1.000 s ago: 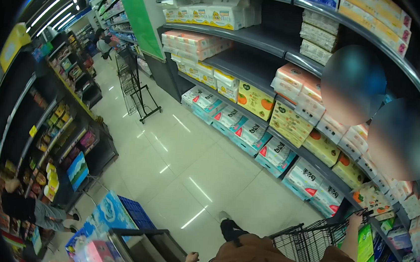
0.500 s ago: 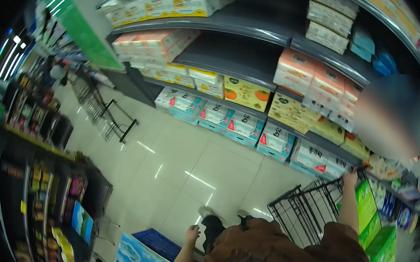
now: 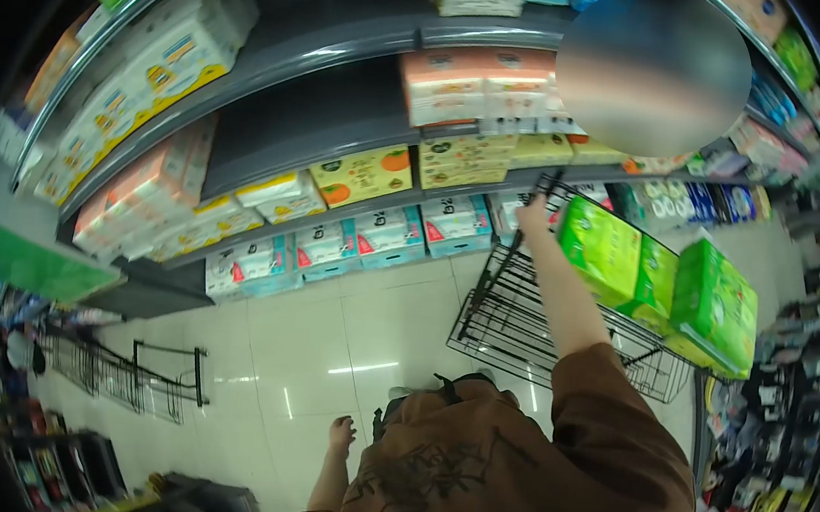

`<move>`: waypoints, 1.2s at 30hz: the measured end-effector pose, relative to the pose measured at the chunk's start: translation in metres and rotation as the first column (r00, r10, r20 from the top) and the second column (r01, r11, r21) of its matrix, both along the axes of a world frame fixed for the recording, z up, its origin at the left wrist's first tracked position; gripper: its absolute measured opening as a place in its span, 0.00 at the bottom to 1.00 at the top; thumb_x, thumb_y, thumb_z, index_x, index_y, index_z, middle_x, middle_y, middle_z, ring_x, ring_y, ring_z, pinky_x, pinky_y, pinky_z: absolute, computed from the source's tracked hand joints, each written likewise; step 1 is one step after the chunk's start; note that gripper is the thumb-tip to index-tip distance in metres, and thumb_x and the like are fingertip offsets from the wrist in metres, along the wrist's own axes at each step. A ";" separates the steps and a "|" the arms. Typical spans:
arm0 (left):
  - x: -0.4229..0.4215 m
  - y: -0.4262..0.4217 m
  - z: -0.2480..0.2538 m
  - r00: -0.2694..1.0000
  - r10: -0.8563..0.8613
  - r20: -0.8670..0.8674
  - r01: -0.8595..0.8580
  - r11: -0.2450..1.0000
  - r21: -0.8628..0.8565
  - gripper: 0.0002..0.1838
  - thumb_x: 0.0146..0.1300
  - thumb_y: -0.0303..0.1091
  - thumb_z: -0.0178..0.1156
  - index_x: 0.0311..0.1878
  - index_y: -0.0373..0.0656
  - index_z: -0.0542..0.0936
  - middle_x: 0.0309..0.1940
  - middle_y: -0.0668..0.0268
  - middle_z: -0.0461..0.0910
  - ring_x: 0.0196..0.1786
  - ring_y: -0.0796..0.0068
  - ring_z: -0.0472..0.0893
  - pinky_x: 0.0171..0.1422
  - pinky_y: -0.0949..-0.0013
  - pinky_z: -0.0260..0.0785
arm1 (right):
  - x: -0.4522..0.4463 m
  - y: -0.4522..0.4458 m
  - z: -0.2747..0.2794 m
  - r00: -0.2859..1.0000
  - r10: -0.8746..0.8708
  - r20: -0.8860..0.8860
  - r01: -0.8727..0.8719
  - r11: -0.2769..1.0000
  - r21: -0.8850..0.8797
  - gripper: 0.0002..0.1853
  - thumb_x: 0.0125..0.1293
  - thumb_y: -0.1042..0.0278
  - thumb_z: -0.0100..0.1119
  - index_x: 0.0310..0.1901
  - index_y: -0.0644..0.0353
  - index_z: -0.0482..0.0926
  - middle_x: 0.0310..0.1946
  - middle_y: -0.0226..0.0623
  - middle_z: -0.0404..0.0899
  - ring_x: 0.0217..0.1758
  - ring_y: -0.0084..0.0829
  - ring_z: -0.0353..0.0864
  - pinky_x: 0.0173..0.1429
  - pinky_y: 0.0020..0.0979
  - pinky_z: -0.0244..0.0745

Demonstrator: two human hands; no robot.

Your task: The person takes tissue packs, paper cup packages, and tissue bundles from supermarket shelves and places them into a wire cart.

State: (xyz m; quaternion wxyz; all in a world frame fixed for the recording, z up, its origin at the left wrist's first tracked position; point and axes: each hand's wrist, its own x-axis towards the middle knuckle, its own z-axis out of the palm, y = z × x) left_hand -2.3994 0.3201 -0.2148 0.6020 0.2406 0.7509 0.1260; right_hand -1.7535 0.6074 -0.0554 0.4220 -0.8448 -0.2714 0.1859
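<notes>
My right hand (image 3: 533, 215) reaches forward and is closed on the upper edge of a black wire shopping cart (image 3: 493, 312). Inside the cart's far side sit a bright green pack (image 3: 600, 253), a narrower green pack (image 3: 656, 282) and a larger green pack (image 3: 715, 307). The cart stands in front of me to the right, close to the lower shelf. Low at my left side hangs my left hand (image 3: 343, 433), holding nothing, its fingers loosely bent and apart above the floor.
Shelves (image 3: 311, 164) with tissue packs and a yellow orange-print box (image 3: 363, 176) run across the front. Another black wire cart (image 3: 165, 381) stands at the left on the tiled floor (image 3: 306, 325). A blurred round patch (image 3: 655, 73) hides part of the shelves.
My view has swung to the right, so the shelves appear farther left. The cart now shows more fully, with my right hand still on it. A blue-and-white box at lower left has left view.
</notes>
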 end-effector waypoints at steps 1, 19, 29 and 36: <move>-0.004 0.023 0.004 0.997 -0.071 -0.024 0.072 0.997 0.041 0.19 0.71 0.38 0.56 0.60 0.39 0.78 0.46 0.63 0.83 0.43 0.71 0.82 0.41 0.68 0.74 | -0.023 -0.006 -0.007 0.992 0.059 -0.108 -0.055 0.998 0.034 0.42 0.57 0.67 0.68 0.72 0.59 0.59 0.64 0.57 0.72 0.68 0.52 0.74 0.69 0.45 0.70; 0.336 0.357 0.187 0.805 -0.460 -0.373 0.547 0.334 0.768 0.20 0.76 0.44 0.54 0.59 0.38 0.78 0.49 0.52 0.86 0.43 0.61 0.85 0.45 0.61 0.76 | 0.012 -0.523 0.015 0.292 -0.388 -0.874 0.946 -0.015 0.323 0.42 0.75 0.37 0.44 0.78 0.58 0.49 0.77 0.47 0.53 0.78 0.49 0.57 0.78 0.52 0.58; 0.316 0.326 0.190 0.765 -0.003 -0.644 0.625 0.247 0.741 0.11 0.73 0.29 0.52 0.55 0.43 0.77 0.39 0.47 0.86 0.43 0.41 0.85 0.46 0.45 0.76 | 0.044 -0.405 0.049 0.617 0.223 -0.755 0.615 0.462 0.639 0.32 0.79 0.44 0.42 0.75 0.56 0.60 0.74 0.41 0.62 0.76 0.45 0.62 0.79 0.51 0.59; 0.328 0.326 0.181 0.779 0.073 -0.623 0.576 0.310 0.757 0.12 0.71 0.27 0.52 0.55 0.43 0.77 0.40 0.48 0.86 0.43 0.44 0.85 0.46 0.47 0.77 | 0.078 -0.397 0.057 0.597 0.211 -0.774 0.615 0.499 0.611 0.32 0.79 0.44 0.43 0.75 0.56 0.61 0.73 0.41 0.65 0.75 0.45 0.64 0.78 0.51 0.60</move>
